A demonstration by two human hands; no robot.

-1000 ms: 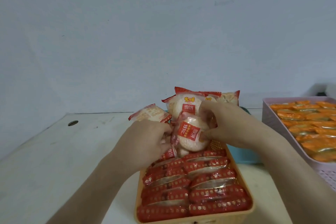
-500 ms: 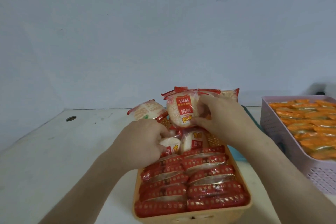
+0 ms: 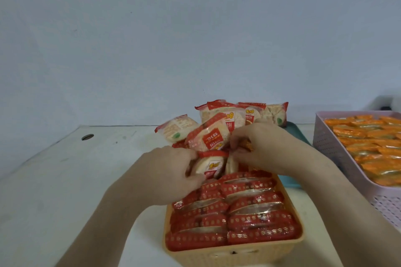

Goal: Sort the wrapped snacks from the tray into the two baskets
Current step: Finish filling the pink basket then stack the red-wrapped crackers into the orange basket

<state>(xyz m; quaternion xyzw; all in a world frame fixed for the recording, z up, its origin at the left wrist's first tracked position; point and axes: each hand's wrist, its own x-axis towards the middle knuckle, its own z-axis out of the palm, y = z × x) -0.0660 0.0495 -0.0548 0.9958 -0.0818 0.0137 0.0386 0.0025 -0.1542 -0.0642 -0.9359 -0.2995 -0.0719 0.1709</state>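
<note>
An orange basket (image 3: 234, 254) in front of me holds two rows of red-wrapped snacks (image 3: 249, 219). At its far end my left hand (image 3: 167, 171) curls round an upright red-and-white rice cracker packet (image 3: 211, 166). My right hand (image 3: 264, 147) pinches another rice cracker packet (image 3: 209, 136), which tilts just above the first. Behind them lies a pile of more rice cracker packets (image 3: 240, 115) on a teal tray (image 3: 290, 179), mostly hidden by my hands. A pink basket (image 3: 338, 158) at the right is filled with orange-wrapped snacks (image 3: 373, 143).
The white table (image 3: 65, 180) runs to a wall at the back and has a small round hole (image 3: 87, 137) at the far left. The pink basket stands close beside my right forearm.
The packet in my right hand has come down and tilted toward the basket's far end. My left hand has stayed on the upright packets there. The view has shifted slightly.
</note>
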